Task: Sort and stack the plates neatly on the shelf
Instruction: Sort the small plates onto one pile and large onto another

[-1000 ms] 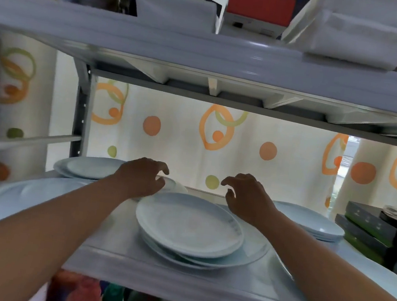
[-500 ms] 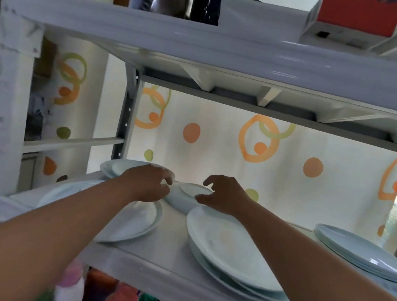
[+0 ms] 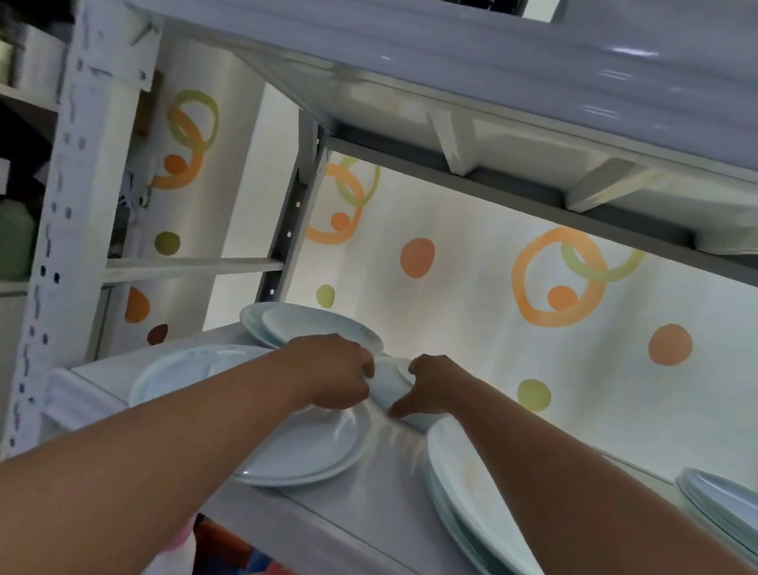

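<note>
Grip check: my left hand (image 3: 332,371) and right hand (image 3: 432,389) both curl round the small plates (image 3: 389,385) near the shelf's (image 3: 383,491) back edge.

Home storeroom: metal shelving (image 3: 382,495), plates (image 3: 310,446)

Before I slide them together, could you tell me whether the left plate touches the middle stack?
Apart. The head view shows bare shelf between the left plate and the middle stack.
</note>
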